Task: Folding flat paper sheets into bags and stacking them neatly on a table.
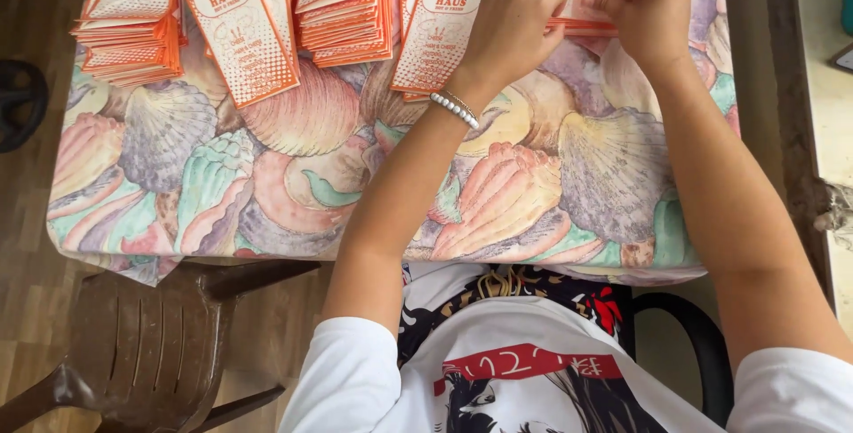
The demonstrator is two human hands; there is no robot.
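Seated at a table draped in a pastel seashell-print cloth [267,175], mid-way through handling flat white paper bags with orange edging and orange dotted print. Left hand [511,15], ringed and wearing a white bead bracelet [454,110], curled knuckles-up over the near end of a thin flat bundle of the orange-edged paper bags [582,26]; right hand [644,7] closed in a pinch on the same bundle's other end, fingertips tucked under and out of sight. Bundle held between both hands at the far edge of the table, just off the cloth or resting on it (impossible to tell which), edge-on to the camera.

Judged as a squaring-up or counting step: a small batch gripped at both ends, not yet laid down. Next move likely calling for a steady two-handed grip, edges kept flush, and a clear spot among the piles.

Just left of the left hand and partly under it, a loose fanned stack of the same bags [435,33], printed faces up. Further left, a taller neat pile [342,7], then a single bag lying askew on top of others [240,29], then another tall pile [129,15] near the table's left corner. Below the table, a brown plastic chair [151,344] standing empty to the left, apart from the seated person's white printed T-shirt [524,371].
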